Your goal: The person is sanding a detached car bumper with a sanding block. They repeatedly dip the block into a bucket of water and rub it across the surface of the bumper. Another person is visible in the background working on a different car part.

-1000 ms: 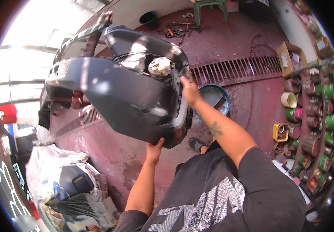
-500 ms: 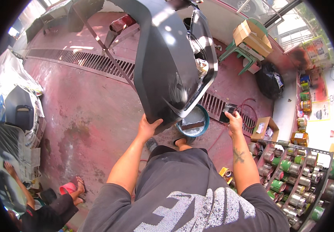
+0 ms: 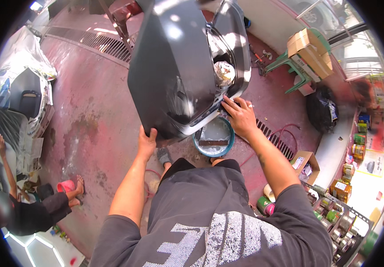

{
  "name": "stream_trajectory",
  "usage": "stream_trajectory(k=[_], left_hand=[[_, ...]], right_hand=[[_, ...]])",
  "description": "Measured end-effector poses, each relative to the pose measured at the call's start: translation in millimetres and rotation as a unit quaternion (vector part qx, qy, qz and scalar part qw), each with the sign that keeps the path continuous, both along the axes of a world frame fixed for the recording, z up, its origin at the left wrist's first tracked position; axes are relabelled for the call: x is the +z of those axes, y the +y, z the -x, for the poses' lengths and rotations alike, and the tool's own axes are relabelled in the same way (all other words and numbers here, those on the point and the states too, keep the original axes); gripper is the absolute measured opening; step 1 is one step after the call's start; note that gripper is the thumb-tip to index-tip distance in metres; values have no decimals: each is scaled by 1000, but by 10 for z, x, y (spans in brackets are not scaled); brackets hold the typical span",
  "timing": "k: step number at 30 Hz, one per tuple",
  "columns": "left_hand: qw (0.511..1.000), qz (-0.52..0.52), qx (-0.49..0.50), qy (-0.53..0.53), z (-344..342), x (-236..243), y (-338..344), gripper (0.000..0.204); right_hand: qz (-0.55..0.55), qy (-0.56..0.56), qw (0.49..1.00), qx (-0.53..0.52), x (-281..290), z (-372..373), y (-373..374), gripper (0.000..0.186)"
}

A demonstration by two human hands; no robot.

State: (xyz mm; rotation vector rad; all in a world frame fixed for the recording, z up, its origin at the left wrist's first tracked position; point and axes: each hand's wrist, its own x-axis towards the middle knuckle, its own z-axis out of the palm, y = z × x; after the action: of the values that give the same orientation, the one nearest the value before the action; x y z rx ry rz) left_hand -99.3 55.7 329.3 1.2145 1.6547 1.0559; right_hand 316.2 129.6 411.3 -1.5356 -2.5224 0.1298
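Over red floor, upper centre: grips car bumper with left hand, touches its edge with right hand, grip unclear.

You have one left hand and one right hand on one dark panel. Nearer you there is one teal bucket, with one brown bar in it. To your near left you have one other person and one pink pail. Far right, you have one green chair bearing one cardboard box, plus one black bag. Nearer on your right, you have one open carton. The tins at near right are too crowded for you to count.
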Motion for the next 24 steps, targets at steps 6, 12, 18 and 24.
stream_trajectory(k=[6, 12, 18, 24], left_hand=[[999, 45, 31, -1, -82, -59, 14, 84], [997, 51, 52, 3, -155, -76, -17, 86], [998, 48, 49, -9, -158, -59, -18, 89], [998, 40, 35, -22, -170, -64, 14, 92]], right_hand=[[-24, -13, 981, 192, -424, -430, 310, 64], [-77, 74, 980, 168, -555, 328, -267, 64], [-60, 30, 994, 83, -609, 63, -126, 59], [-77, 33, 996, 3, -559, -105, -55, 50]])
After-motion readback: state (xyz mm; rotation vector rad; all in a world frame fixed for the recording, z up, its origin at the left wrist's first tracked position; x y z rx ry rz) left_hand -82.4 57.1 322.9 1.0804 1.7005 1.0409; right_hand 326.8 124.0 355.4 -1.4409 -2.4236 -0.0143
